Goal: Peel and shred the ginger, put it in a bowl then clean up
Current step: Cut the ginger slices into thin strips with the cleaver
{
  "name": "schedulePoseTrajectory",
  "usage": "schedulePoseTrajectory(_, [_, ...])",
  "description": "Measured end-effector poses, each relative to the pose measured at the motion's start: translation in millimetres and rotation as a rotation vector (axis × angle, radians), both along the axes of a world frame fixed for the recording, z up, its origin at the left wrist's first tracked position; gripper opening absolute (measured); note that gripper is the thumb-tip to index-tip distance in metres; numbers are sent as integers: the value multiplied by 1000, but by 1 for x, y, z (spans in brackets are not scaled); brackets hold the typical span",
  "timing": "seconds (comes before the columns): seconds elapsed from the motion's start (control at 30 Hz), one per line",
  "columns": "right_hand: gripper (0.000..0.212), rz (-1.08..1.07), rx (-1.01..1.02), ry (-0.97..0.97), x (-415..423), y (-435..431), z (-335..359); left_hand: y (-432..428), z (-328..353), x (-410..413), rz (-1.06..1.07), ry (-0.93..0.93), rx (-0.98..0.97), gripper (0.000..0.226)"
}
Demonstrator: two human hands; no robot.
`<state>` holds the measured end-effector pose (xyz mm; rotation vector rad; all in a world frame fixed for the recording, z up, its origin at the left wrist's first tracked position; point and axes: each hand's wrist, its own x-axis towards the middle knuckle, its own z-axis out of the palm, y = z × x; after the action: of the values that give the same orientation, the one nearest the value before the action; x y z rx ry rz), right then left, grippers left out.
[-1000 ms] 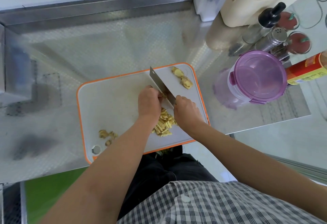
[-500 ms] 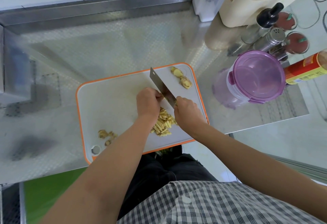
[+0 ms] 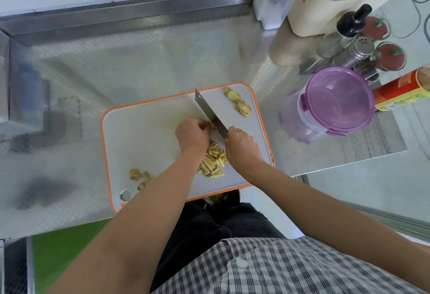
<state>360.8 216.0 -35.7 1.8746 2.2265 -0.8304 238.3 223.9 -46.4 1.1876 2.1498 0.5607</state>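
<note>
Stainless steel countertop (image 3: 139, 61), embossed, with a raised steel ledge along the 12 o'clock side. At centre, white cutting board (image 3: 144, 135) with orange rim, hanging hole at its 7 o'clock corner. Small ginger piece (image 3: 213, 125), largely hidden, on the board just right of its middle, pinned under the curled fingertips of the left hand (image 3: 192, 134); fingers bunched together, knuckles toward the blade. Steel cleaver (image 3: 208, 112) against the piece on its 3 o'clock side, far end of the blade pointing to 11 o'clock. At 5 o'clock of the blade, right hand (image 3: 242, 146), fingers wrapped tight round the handle, handle itself hidden in the fist. Pale yellow shredded ginger (image 3: 213, 161), thin sticks in a loose heap, between the two wrists at 6 o'clock of the ginger piece. Two unpeeled ginger knobs (image 3: 238, 103) side by side near the board's 1 o'clock corner, apart from the blade. Loose peel scraps (image 3: 139, 175) near the 7 o'clock corner, partly behind the left forearm. Off the board at 3 o'clock, round tub with purple clip lid (image 3: 335, 100). Beyond it toward 2 o'clock, red and yellow tin (image 3: 402, 91), steel shaker (image 3: 359, 48), black-capped bottle (image 3: 351, 24), and cream caddy (image 3: 325, 12) stocked with bottles. At 6 o'clock of the view, checked shirt (image 3: 256, 270).
</note>
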Motion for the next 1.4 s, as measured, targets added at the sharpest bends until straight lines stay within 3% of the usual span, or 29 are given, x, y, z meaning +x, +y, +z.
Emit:
schedulePoseTrajectory(0.43, [14, -54, 33, 120, 5, 1, 9, 2, 0, 1, 186, -112, -91, 10])
schedulePoseTrajectory(0.77, [14, 40, 18, -5, 2, 2, 11, 2, 2, 1, 212, -135, -93, 10])
schedulePoseTrajectory(1.13, [13, 42, 55, 63, 4, 3, 14, 3, 2, 0, 208, -135, -98, 8])
schedulePoseTrajectory(1.4, [11, 61, 4, -3, 3, 4, 11, 2, 1, -1, 185, -130, -87, 11])
